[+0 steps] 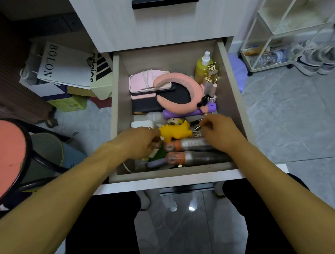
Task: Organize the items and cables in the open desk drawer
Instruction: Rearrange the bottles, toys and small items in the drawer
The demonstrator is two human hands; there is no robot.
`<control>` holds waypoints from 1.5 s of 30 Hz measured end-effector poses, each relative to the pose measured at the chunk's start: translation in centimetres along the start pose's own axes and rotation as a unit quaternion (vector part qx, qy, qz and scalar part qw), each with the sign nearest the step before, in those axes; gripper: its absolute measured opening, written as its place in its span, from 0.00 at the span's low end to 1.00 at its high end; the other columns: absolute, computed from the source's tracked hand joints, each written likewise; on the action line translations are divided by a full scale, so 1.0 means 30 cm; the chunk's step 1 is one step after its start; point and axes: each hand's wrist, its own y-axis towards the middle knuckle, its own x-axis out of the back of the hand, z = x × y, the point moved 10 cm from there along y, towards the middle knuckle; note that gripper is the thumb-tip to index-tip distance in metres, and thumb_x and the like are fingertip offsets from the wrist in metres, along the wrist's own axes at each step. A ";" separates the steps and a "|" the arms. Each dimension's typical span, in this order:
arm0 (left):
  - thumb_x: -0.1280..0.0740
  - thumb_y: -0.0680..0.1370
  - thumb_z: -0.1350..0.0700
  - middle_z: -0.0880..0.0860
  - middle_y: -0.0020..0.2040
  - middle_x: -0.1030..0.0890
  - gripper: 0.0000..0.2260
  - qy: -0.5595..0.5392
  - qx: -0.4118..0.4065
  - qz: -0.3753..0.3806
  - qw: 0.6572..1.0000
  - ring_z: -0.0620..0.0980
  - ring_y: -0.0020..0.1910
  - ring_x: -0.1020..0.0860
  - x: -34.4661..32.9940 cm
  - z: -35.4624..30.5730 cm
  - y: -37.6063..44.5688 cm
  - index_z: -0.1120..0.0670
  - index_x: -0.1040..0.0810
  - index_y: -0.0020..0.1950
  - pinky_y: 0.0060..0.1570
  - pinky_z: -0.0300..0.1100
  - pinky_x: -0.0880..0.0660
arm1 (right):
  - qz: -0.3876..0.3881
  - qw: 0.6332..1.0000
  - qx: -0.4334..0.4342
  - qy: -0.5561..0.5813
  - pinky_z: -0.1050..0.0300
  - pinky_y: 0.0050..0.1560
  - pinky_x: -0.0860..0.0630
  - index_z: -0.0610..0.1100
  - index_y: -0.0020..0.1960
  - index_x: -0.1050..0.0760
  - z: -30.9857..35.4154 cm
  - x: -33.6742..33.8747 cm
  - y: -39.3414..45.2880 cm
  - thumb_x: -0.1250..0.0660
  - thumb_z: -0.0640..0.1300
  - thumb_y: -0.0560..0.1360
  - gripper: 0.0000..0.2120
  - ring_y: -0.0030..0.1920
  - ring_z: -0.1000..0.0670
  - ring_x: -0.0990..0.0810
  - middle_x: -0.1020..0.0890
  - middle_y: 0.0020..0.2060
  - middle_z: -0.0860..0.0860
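Observation:
The open drawer is packed with items. A pink headband lies over a black case at the back, beside a pink pouch. A yellow spray bottle stands in the back right corner. A yellow toy sits mid-front, above two silver cans with orange caps. My left hand reaches in with curled fingers at the toy's left end; what it grips is hidden. My right hand pinches a small dark, metal-tipped object right of the toy.
A purple case and a white box lie mid-drawer. A closed drawer with a black handle is above. A red stool and paper bags stand on the left; a wire rack and shoes on the right.

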 end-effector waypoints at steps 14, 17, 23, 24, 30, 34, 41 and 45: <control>0.37 0.81 0.61 0.57 0.48 0.17 0.07 -0.486 0.060 -0.155 0.858 0.52 0.40 0.18 0.089 -0.175 0.269 0.59 0.22 0.57 0.46 0.47 0.19 | 0.084 0.990 -0.083 -0.080 0.55 0.59 0.29 0.39 0.65 0.28 -0.069 -0.021 -0.058 0.39 0.38 0.76 0.17 0.61 0.40 0.25 0.24 0.62 0.40; 0.34 0.78 0.61 0.53 0.49 0.16 0.07 -0.361 0.023 -0.183 0.914 0.47 0.44 0.19 0.094 -0.171 0.235 0.55 0.19 0.54 0.45 0.39 0.25 | 0.167 0.976 -0.058 -0.124 0.52 0.60 0.27 0.43 0.66 0.30 -0.082 -0.089 -0.064 0.33 0.42 0.74 0.21 0.60 0.41 0.26 0.27 0.63 0.42; 0.27 0.73 0.48 0.45 0.54 0.24 0.19 -0.161 -0.099 -0.037 0.981 0.45 0.53 0.24 0.034 -0.209 0.078 0.49 0.23 0.62 0.52 0.37 0.29 | 0.270 0.929 -0.013 -0.252 0.45 0.63 0.28 0.46 0.68 0.37 -0.103 -0.176 -0.058 0.29 0.50 0.70 0.30 0.64 0.39 0.30 0.33 0.68 0.42; 0.26 0.72 0.45 0.46 0.56 0.27 0.24 -0.135 -0.110 -0.014 0.985 0.45 0.55 0.27 0.017 -0.219 0.066 0.47 0.27 0.66 0.54 0.38 0.30 | 0.279 0.922 -0.008 -0.269 0.45 0.63 0.28 0.46 0.68 0.37 -0.101 -0.181 -0.054 0.29 0.51 0.71 0.31 0.64 0.39 0.29 0.32 0.67 0.42; 0.29 0.65 0.39 0.49 0.54 0.26 0.29 -0.023 -0.116 0.015 0.993 0.51 0.52 0.26 -0.010 -0.237 0.098 0.45 0.27 0.64 0.53 0.48 0.25 | 0.282 0.907 0.020 -0.312 0.51 0.56 0.25 0.46 0.66 0.34 -0.062 -0.163 -0.030 0.26 0.55 0.67 0.33 0.57 0.43 0.25 0.27 0.60 0.45; 0.27 0.61 0.37 0.46 0.47 0.22 0.24 -0.018 -0.095 0.058 0.994 0.50 0.46 0.24 -0.002 -0.248 0.142 0.44 0.25 0.52 0.50 0.49 0.23 | 0.302 0.918 0.003 -0.258 0.54 0.52 0.24 0.47 0.60 0.31 -0.073 -0.165 -0.028 0.24 0.53 0.65 0.29 0.51 0.46 0.23 0.23 0.55 0.48; 0.22 0.62 0.42 0.46 0.48 0.21 0.24 -0.049 -0.060 0.121 0.990 0.48 0.46 0.22 -0.030 -0.271 0.184 0.45 0.25 0.53 0.48 0.44 0.23 | 0.320 0.924 0.001 -0.211 0.59 0.48 0.28 0.48 0.64 0.28 -0.061 -0.171 -0.044 0.26 0.49 0.69 0.26 0.49 0.48 0.24 0.22 0.54 0.48; 0.22 0.65 0.47 0.50 0.48 0.20 0.22 -0.102 -0.026 0.174 0.979 0.50 0.44 0.20 -0.052 -0.251 0.186 0.49 0.24 0.55 0.35 0.43 0.21 | 0.312 0.926 -0.001 -0.214 0.58 0.48 0.27 0.48 0.63 0.28 -0.064 -0.166 -0.039 0.25 0.48 0.67 0.26 0.48 0.48 0.24 0.22 0.53 0.48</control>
